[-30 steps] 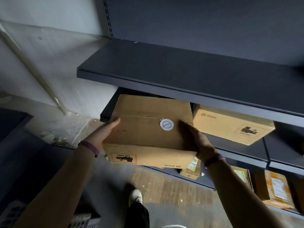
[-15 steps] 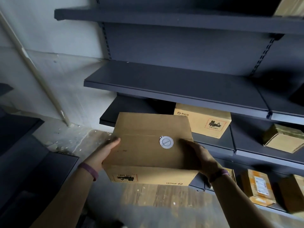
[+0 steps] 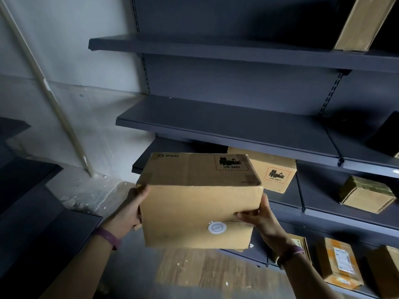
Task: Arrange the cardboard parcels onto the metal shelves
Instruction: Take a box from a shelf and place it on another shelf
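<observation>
**Box Held in Two Hands**

Head camera: the left hand (image 3: 131,210) and right hand (image 3: 261,219) each grip one side of the cardboard parcel (image 3: 198,203), up in the air between them. It looks stiff and smooth (maybe not too heavy), so holding both sides seems best. Above the hands is a dark metal shelf (image 3: 216,124); a pale wall (image 3: 90,108) stands past the left hand.
</observation>
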Motion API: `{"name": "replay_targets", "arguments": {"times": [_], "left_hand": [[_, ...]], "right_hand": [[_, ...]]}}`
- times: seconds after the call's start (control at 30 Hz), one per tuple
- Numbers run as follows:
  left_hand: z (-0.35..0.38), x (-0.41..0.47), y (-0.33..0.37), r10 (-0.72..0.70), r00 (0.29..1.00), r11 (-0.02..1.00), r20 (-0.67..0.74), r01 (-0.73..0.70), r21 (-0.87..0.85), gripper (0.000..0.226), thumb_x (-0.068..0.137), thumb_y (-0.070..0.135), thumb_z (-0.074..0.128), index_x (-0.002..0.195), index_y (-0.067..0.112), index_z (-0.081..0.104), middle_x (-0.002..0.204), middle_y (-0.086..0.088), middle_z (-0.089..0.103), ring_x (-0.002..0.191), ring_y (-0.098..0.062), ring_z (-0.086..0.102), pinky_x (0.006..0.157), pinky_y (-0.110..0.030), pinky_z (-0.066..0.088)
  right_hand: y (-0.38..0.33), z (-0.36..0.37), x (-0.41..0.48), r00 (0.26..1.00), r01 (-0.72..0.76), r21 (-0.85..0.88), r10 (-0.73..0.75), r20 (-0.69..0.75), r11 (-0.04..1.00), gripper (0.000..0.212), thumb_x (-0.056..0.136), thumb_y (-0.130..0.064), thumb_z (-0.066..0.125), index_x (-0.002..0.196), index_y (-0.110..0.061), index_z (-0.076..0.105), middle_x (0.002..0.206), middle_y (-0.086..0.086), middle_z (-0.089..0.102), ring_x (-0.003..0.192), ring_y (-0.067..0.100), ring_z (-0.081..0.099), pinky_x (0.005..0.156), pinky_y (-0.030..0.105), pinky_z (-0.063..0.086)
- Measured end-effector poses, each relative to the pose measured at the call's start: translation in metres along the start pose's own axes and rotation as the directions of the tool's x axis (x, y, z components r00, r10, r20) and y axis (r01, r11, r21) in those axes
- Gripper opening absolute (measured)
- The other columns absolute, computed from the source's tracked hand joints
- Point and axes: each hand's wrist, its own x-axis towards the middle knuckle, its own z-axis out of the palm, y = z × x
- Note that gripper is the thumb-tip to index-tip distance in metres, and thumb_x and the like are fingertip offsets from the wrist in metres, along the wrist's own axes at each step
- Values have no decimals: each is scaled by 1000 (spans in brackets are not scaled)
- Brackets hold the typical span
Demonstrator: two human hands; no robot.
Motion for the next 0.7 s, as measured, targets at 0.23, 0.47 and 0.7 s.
{"name": "replay_targets", "arguments": {"times": [0.23,0.47,0.7], "left_hand": [[7,-11,12,-43,996,995,75,49,-92,42,91,38,51,125,14,61,123,-16,65,113,-33,58,90,-47,46],[-20,-15,-9,-23,969,990,245,-12,140,59,73,6,67,129,13,53,123,-21,64,109,-36,64,95,-49,49],[3,-11,-7,14,1000,1000,-9,-14,-26,64,68,68,63,110,20,64,108,-15,71,101,-35,65,94,-54,47]], "right_hand": [[-6,-17,-21,997,-30,87,23,76,996,64,75,-45,77,130,-25,50,129,5,63,120,23,60,95,40,54],[-21,-16,-28,988,-127,134,114,100,983,52,97,-59,39,135,-27,54,130,3,65,119,25,62,96,51,52],[-17,-16,-27,995,-63,28,61,84,998,65,76,2,76,125,-15,37,120,17,66,105,30,68,80,36,58]]}}
